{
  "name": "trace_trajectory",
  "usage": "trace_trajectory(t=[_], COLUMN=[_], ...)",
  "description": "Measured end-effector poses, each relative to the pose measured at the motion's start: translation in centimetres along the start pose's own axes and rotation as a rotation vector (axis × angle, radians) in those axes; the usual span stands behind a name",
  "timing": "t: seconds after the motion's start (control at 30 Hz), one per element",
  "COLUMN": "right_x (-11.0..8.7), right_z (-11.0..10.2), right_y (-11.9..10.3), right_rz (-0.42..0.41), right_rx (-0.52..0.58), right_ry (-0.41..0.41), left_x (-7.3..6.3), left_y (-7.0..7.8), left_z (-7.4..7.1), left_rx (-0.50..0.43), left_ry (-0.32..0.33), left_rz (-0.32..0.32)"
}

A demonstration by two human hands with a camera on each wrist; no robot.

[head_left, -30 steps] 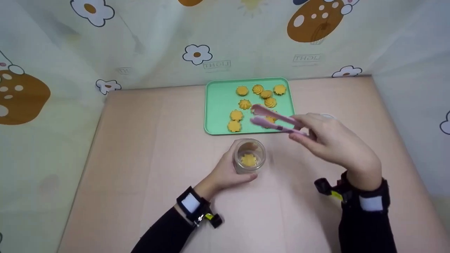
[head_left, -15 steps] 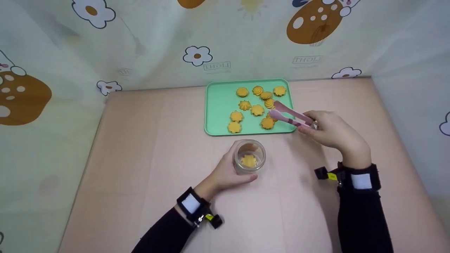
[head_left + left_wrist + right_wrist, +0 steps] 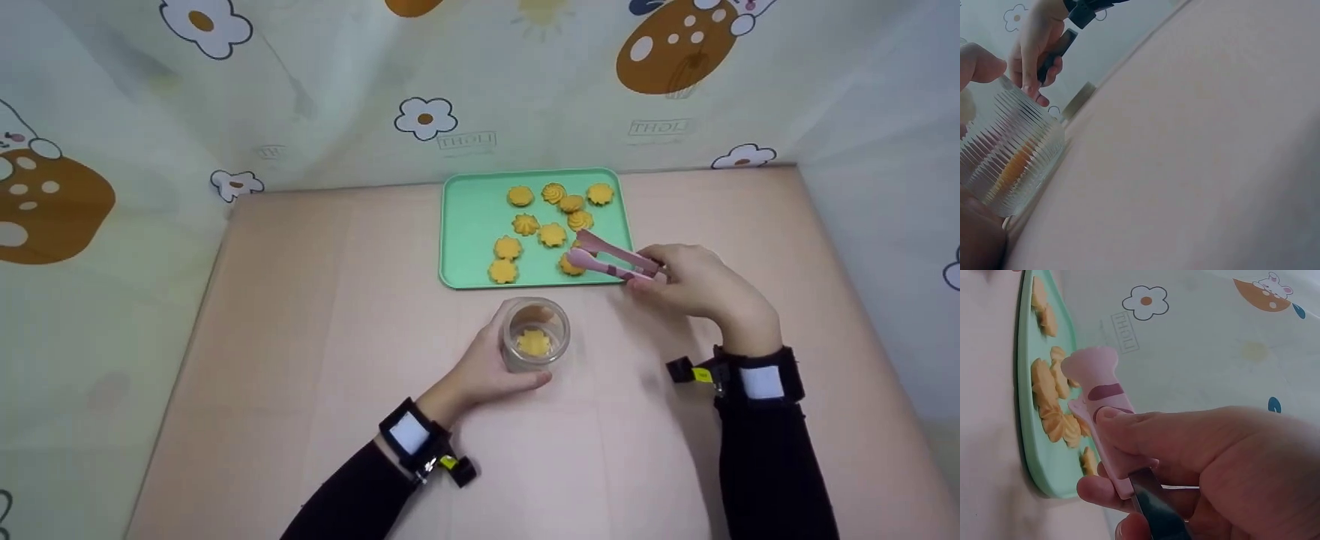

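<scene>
My left hand (image 3: 487,367) curls round a clear glass jar (image 3: 537,330), held with its mouth facing up. A flower-shaped cookie (image 3: 533,343) lies at the bottom; the left wrist view shows the jar's ribbed wall (image 3: 1022,140). My right hand (image 3: 694,281) grips pink tongs (image 3: 615,262) between thumb and fingers. Their tips are apart, over the right part of the green tray (image 3: 465,240), and partly hide a cookie (image 3: 571,264) near its front edge. The right wrist view shows the thumb pressing one striped pink arm of the tongs (image 3: 1098,377). Nothing is visible between the tips.
Several golden cookies (image 3: 552,235) lie spread over the tray's middle and right. The tray stands at the back of the pinkish table (image 3: 315,337), close to a patterned cloth wall (image 3: 337,90). Similar cloth hangs at the left and right sides.
My right hand has moved the tongs rightward from the tray's middle, then slightly down toward the front right cookies. My left hand and the jar stay in place.
</scene>
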State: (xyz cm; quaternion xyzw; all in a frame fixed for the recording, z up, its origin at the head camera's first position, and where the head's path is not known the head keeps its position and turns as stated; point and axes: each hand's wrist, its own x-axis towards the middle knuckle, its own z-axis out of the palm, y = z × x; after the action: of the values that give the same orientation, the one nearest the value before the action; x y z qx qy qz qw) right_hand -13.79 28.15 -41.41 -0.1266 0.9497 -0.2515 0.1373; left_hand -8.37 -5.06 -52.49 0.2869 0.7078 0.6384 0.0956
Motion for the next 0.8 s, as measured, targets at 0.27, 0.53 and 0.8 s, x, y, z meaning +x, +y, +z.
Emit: trace_trajectory(t=[0.27, 0.53, 0.8], right_x=[0.38, 0.58, 0.48], right_z=[0.57, 0.72, 0.72], right_y=[0.13, -0.17, -0.14], right_rz=[-0.026, -0.024, -0.063], right_rx=[-0.023, -0.031, -0.011], right_ry=[0.015, 0.012, -0.01], left_x=[0.02, 0.03, 0.22], left_y=[-0.21, 0.03, -0.05], left_z=[0.05, 0.02, 0.1], left_rx=[0.002, -0.007, -0.006], left_ry=[-0.004, -0.006, -0.004], left_rz=[0.0, -0.006, 0.008])
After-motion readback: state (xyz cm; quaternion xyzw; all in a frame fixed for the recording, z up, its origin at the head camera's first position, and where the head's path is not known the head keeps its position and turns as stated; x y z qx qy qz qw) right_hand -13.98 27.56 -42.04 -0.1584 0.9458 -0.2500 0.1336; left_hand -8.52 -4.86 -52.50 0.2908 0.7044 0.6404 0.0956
